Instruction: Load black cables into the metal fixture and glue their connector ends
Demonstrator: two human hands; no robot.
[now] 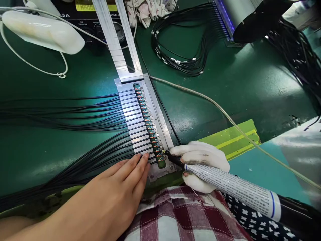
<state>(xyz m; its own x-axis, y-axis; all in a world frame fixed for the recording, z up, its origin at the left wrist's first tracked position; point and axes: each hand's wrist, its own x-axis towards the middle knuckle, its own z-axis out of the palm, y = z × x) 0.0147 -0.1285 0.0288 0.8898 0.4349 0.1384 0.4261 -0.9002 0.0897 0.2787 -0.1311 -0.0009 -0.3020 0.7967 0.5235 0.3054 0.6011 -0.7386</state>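
Observation:
A metal fixture plate lies on the green bench, holding a row of black cables whose stripped, coloured wire ends sit at small connectors over its slot. My bare left hand lies flat, its fingertips resting on the cables at the plate's near end. In a white glove with bare fingertips, my right hand grips a marker pen, with a white printed barrel and black grip. The pen's pale yellow tip touches or nearly touches the connectors at the near end; I cannot tell which.
A slotted metal arm rises from the plate's far end. Behind stand a black control box and a white, rounded object on a cord. A coil of black cables lies back right. A pale tube crosses the bench.

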